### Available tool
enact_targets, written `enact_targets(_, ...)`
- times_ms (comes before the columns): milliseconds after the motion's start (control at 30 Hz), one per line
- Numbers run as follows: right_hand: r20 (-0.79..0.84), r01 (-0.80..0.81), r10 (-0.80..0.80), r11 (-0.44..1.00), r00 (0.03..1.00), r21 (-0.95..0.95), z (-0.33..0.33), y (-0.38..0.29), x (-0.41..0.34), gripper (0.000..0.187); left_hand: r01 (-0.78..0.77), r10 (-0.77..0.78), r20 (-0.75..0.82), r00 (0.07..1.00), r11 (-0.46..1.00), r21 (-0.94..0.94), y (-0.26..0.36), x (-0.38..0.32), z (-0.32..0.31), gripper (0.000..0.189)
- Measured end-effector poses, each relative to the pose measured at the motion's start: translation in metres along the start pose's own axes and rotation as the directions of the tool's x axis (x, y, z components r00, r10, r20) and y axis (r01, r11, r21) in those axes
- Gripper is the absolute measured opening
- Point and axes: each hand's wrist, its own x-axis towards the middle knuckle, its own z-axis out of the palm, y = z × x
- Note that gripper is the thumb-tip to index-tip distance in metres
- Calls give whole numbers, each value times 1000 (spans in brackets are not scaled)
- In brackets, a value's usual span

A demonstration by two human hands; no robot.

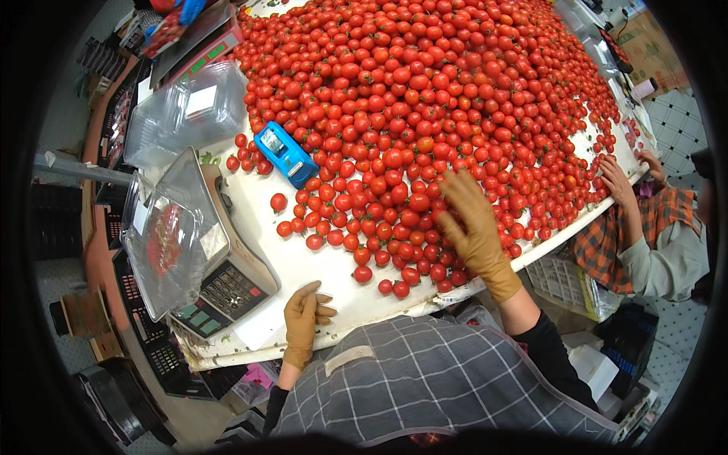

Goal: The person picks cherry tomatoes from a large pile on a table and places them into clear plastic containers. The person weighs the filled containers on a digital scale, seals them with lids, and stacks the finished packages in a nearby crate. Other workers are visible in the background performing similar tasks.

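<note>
My right hand (pixel 476 239), in a tan glove, is over the near part of a large heap of cherry tomatoes (pixel 418 82), its fingers spread. No tomato shows in its grasp, though its palm side is hidden. My left hand (pixel 304 321), gloved the same way, is by the front edge of the white table (pixel 267 242), with nothing in it and its fingers partly apart. To its left stands a digital weighing scale (pixel 233 290) with clear plastic clamshell boxes (pixel 165 239) on its pan. A blue handheld label gun (pixel 286 153) lies beside the tomatoes.
More clear boxes (pixel 190 105) are stacked behind the scale. At the far left, a second scale (pixel 205 57) has a blue-gloved hand (pixel 190 10) near it. On the right, another person's hand (pixel 617 179) touches tomatoes. Black crates (pixel 151 318) stand left of the table.
</note>
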Motion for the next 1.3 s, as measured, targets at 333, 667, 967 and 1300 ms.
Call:
enact_targets(333,60,-159,161,987,985,-35,30,-23,-2,69,10,-13,81,997,999,37,11,6,6,44)
enact_targets(667,165,200,-225,967,960,156,45,-47,-2,44,191,-139,392,910,977,-97,55,30,63,69)
enact_targets(967,-182,-229,250,965,951,129,8,30,4,38,329,-187,490,851,918,-221,66,33,60,63)
enact_targets(1300,139,-49,73,984,988,-169,59,-55,-1,46,553,-276,628,727,779,-297,71,52,90,60)
